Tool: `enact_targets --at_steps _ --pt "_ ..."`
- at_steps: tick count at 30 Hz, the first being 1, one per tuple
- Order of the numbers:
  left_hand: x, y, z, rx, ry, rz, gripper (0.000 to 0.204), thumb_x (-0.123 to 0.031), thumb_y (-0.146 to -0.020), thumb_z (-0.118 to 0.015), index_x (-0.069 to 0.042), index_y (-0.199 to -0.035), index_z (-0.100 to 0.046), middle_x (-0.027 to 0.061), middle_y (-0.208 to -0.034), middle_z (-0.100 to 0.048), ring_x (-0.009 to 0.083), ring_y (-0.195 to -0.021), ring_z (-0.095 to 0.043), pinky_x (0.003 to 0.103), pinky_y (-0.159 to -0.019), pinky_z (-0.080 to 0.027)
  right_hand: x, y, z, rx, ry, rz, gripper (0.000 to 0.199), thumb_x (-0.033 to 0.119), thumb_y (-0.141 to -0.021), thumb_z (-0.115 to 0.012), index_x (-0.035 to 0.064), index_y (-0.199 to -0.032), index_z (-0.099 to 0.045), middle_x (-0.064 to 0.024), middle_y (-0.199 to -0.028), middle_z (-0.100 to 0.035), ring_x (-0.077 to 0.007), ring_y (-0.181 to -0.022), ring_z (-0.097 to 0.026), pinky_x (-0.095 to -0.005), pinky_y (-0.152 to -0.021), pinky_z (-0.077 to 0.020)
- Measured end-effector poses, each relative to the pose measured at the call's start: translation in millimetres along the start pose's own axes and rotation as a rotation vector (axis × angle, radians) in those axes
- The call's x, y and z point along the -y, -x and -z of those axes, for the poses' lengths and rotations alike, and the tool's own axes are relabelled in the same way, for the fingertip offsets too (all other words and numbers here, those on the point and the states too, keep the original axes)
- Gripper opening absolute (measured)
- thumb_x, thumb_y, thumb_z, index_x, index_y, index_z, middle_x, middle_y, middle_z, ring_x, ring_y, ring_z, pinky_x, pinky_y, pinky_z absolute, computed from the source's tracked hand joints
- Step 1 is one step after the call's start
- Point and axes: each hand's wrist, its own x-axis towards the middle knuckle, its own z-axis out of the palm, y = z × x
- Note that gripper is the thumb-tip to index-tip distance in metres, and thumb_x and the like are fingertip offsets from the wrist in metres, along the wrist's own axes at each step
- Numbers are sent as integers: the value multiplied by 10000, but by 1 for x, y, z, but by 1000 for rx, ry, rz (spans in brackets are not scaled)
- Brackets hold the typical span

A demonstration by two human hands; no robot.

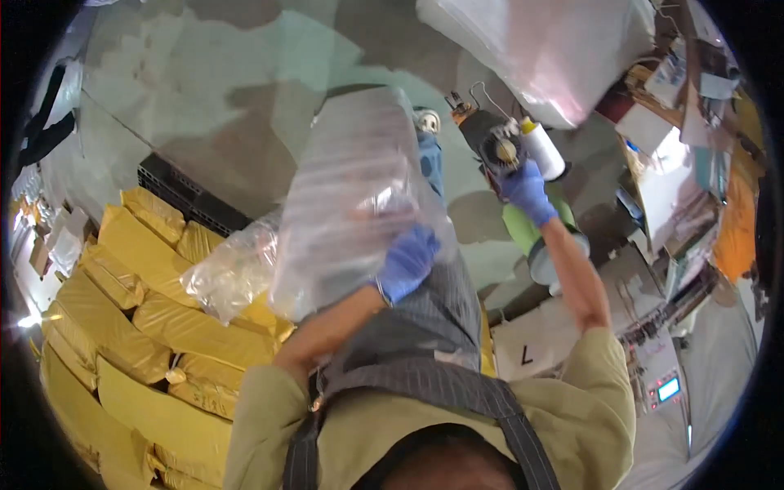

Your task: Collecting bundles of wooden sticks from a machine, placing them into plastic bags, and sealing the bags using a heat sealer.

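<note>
A long, clear plastic bag (351, 188) packed with pale, layered contents lies in front of me against my apron. My left hand (408, 263), in a blue glove, is closed on the plastic at its near right edge. My gloved right hand (529, 193) is wrapped round a dark hand-held bag sewing machine (500, 147), off to the right of the bag and apart from it. Beside the machine stands a white thread cone (545, 153) with a yellow tip. The machine's grip is mostly hidden by my fingers.
Yellow wrapped packages (188, 327) are piled on the left, by a black crate (192, 194). Crumpled clear plastic (233, 273) lies beside the bag. A large white wrapped bundle (547, 49) stands far right. A green round object (518, 229) sits under my right forearm. A lit display (668, 389) is lower right.
</note>
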Motion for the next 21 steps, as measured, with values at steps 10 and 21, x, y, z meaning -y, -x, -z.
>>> enact_targets --at_steps 10,21 --pt "5 -63 19 -236 616 6 273 -110 -640 -601 -98 -913 -588 94 -775 -540 293 -713 -543 387 -633 -438 120 156 52 -319 -450 -245 404 243 -746 -646 29 -1071 -538 -111 -1092 -551 -246 -1034 -501 -351 -907 -361" --pt "1 -73 32 -123 510 -84 248 -109 -651 -604 -119 -899 -599 80 -778 -545 288 -733 -546 384 -655 -448 107 147 62 -269 -97 -81 433 233 -717 -652 47 -1083 -516 -106 -1087 -536 -256 -1011 -502 -363 -913 -355"
